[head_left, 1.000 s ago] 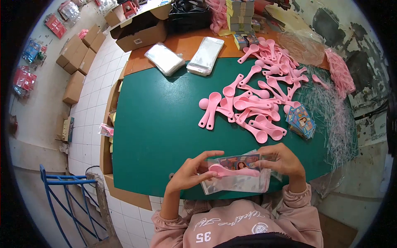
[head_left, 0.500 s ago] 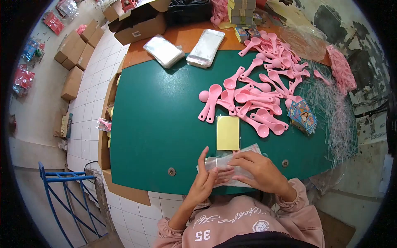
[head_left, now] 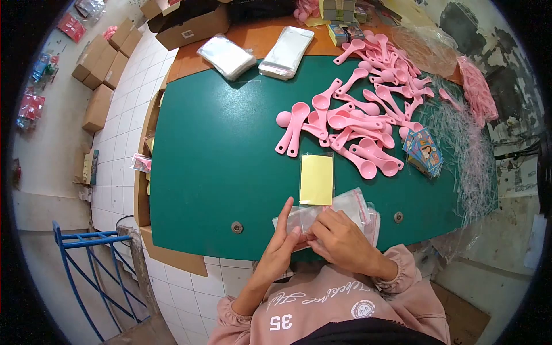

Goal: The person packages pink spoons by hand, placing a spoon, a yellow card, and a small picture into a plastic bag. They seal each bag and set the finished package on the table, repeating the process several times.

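Observation:
At the table's near edge, several clear plastic bags [head_left: 352, 204] with red-lined flaps lie beneath and between my hands. My left hand [head_left: 278, 252] grips a bag at its left side between the thumb and the lower fingers, while its index finger points up. Bent fingers of my right hand [head_left: 343, 237] pinch the same bag close to the left fingertips; the pinch point is partly hidden. Just beyond the hands lies a yellow card [head_left: 316, 180] in a clear sleeve. Pink measuring spoons [head_left: 361, 122] are heaped farther back.
A stack of printed cards [head_left: 423, 152] sits right of the spoons. Two stacks of clear bags [head_left: 286, 53] lie at the back, near an open cardboard box [head_left: 192, 29]. Shredded clear plastic [head_left: 468, 167] covers the right edge of the green table [head_left: 207, 144]. A blue metal frame [head_left: 95, 237] stands at left.
My right hand has closed from loosely curved fingers into a pinch near my left hand. The bags under it now show more to the right. The whole view has shifted slightly.

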A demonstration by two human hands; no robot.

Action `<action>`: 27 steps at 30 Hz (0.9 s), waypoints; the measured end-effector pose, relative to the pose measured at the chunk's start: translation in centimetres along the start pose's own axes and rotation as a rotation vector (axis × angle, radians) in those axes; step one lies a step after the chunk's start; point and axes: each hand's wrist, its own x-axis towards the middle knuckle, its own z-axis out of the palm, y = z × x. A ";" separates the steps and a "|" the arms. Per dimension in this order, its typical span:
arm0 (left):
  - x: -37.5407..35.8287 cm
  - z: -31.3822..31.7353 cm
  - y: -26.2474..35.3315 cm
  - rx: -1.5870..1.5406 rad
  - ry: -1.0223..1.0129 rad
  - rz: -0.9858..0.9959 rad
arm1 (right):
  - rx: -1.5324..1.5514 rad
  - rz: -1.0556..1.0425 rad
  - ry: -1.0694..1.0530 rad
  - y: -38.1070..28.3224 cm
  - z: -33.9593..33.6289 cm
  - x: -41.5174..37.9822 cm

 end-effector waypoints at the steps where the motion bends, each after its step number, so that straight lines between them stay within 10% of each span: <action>1: 0.1 0.2 -0.3 0.047 0.031 0.044 | -0.024 -0.039 -0.006 0.0 -0.1 -0.1; 12: 0.2 0.8 -0.1 0.134 0.163 0.157 | 0.603 -0.034 -0.392 2.6 -6.6 -1.6; 16: -0.1 0.4 0.3 0.217 0.058 0.017 | 0.690 0.030 -0.173 10.9 -17.2 -4.5; 18: -0.1 0.3 0.5 0.198 0.042 -0.006 | 0.517 0.350 0.146 15.6 -23.1 -5.9; 20: -0.1 -0.1 0.7 0.314 -0.054 -0.085 | -0.695 0.484 0.477 23.5 -26.5 -8.8; 23: -0.2 -0.4 0.4 0.441 0.002 -0.132 | -1.076 0.436 0.611 20.8 -23.8 -10.0; 24: -0.2 -0.3 0.0 0.435 0.007 -0.133 | -0.644 0.571 0.600 14.4 -20.0 -6.8; 27: 0.1 -0.1 -0.8 0.091 0.023 -0.055 | -0.171 0.101 0.153 5.1 -9.4 -3.3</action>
